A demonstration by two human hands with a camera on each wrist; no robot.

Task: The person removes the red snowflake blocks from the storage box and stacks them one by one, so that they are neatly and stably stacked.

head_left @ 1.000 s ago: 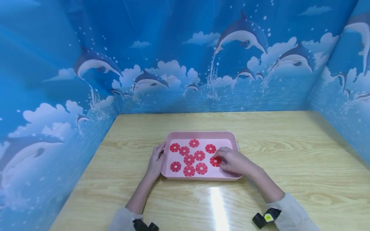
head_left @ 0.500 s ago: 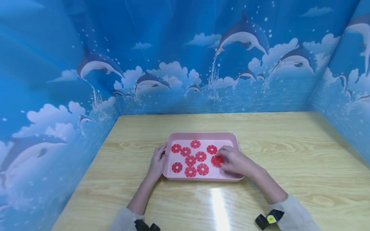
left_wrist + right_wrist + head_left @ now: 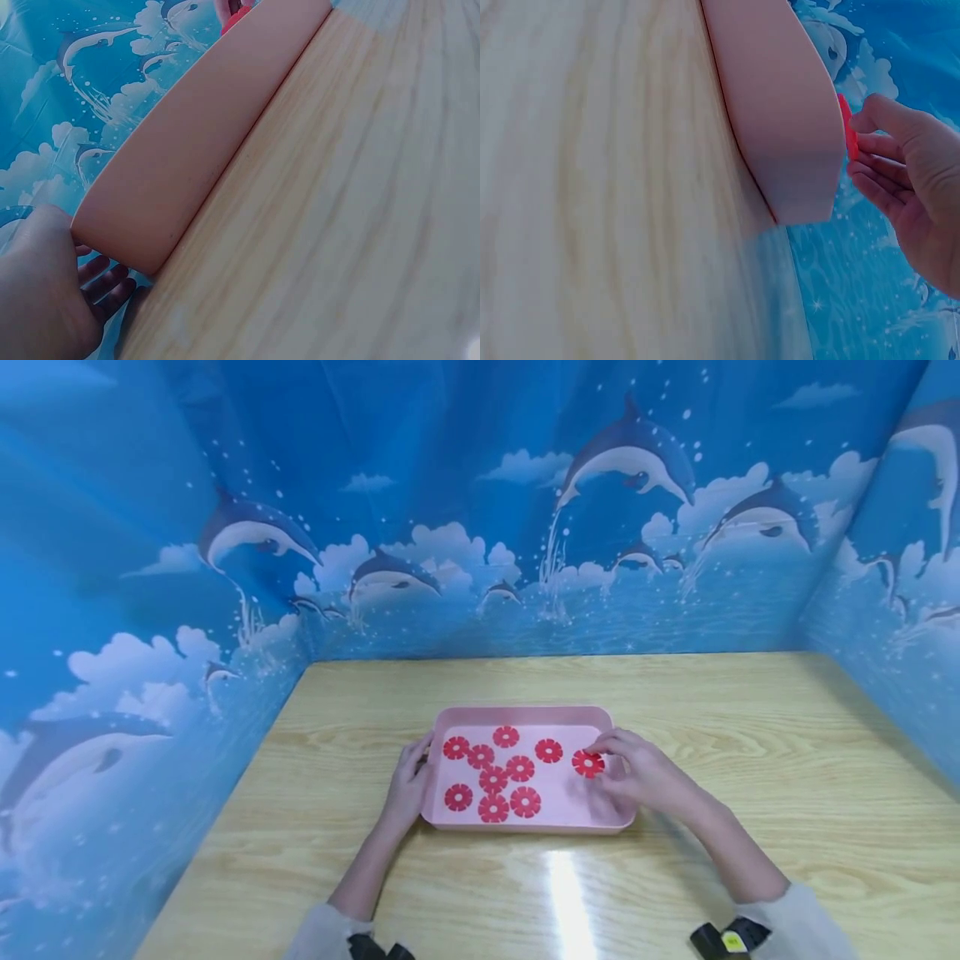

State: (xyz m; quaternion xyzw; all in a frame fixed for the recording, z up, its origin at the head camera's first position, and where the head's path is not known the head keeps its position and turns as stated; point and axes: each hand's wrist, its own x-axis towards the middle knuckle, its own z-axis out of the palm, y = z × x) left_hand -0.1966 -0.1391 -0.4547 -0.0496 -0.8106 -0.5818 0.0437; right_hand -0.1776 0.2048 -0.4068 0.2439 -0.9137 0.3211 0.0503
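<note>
A pink tray (image 3: 570, 803) lies on the table and holds several red notched plastic discs (image 3: 493, 778), each with a hole in the centre. My left hand (image 3: 406, 783) rests against the tray's left end; in the left wrist view its relaxed fingers (image 3: 112, 289) lie along the outside of the end wall. At the tray's right end, my right hand (image 3: 648, 774) pinches one red disc (image 3: 587, 765) at its edge. In the right wrist view, that disc (image 3: 847, 126) shows edge-on beside the tray's end, with the thumb and fingers at it.
The wood-grain table (image 3: 757, 760) extends around the tray on all sides. A blue curtain with dolphins (image 3: 465, 468) stands behind it and along both sides. Cameras (image 3: 729, 938) are strapped at both wrists.
The right hand has moved right and slightly away from me, carrying the pinched disc from the tray's right part towards its right end. The left hand stays by the tray.
</note>
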